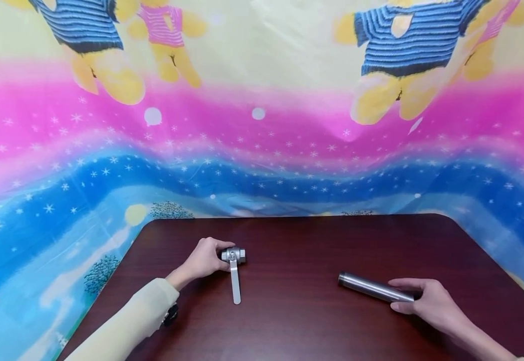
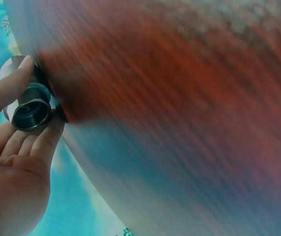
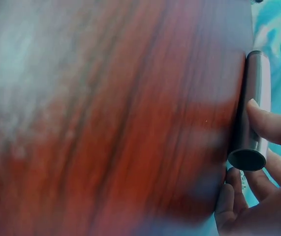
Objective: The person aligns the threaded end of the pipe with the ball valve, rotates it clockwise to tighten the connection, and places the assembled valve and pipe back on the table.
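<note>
A silver ball valve (image 1: 233, 255) with a long flat lever handle (image 1: 236, 286) is at the left of the table, its lever pointing toward the near edge. My left hand (image 1: 205, 259) holds the valve body between thumb and fingers from the left side. The left wrist view shows the open threaded end of the valve (image 2: 31, 115) between the thumb and fingers. On the right, a steel pipe (image 1: 374, 287) lies slanted, dark at its far end. My right hand (image 1: 435, 303) grips the pipe's near end, thumb on one side and fingers on the other. Its hollow end (image 3: 248, 160) faces the right wrist camera.
Both things are over a dark reddish-brown table (image 1: 289, 321) with rounded far corners. Directly behind and beside it hangs a printed cloth (image 1: 262, 150) with cartoon bears and snowflakes. Bare tabletop lies between the two hands.
</note>
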Action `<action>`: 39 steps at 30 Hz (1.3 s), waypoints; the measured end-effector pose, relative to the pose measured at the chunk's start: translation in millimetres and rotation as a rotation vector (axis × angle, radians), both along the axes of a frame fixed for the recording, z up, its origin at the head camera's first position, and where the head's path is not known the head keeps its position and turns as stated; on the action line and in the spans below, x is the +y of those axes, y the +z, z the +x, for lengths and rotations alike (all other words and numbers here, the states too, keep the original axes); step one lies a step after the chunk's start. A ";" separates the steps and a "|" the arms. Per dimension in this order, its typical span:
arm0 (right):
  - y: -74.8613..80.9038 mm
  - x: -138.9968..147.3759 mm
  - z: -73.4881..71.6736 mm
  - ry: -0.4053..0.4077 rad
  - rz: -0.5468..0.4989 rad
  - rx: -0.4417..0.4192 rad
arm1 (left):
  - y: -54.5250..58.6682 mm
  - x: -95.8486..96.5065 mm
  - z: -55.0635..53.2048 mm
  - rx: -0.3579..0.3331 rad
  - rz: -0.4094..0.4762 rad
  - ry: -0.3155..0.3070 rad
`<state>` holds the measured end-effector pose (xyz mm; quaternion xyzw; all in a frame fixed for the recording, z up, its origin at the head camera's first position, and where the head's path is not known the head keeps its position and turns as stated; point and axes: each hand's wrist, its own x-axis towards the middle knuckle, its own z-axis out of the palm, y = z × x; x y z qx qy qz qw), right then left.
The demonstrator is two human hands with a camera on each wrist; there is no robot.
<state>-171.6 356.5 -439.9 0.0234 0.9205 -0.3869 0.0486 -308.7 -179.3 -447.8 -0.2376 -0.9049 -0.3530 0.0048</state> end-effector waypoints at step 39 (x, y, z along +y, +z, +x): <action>33.4 -18.4 -7.3 -0.015 -0.187 0.391 | 34.5 -0.1 34.4 -0.222 0.522 0.000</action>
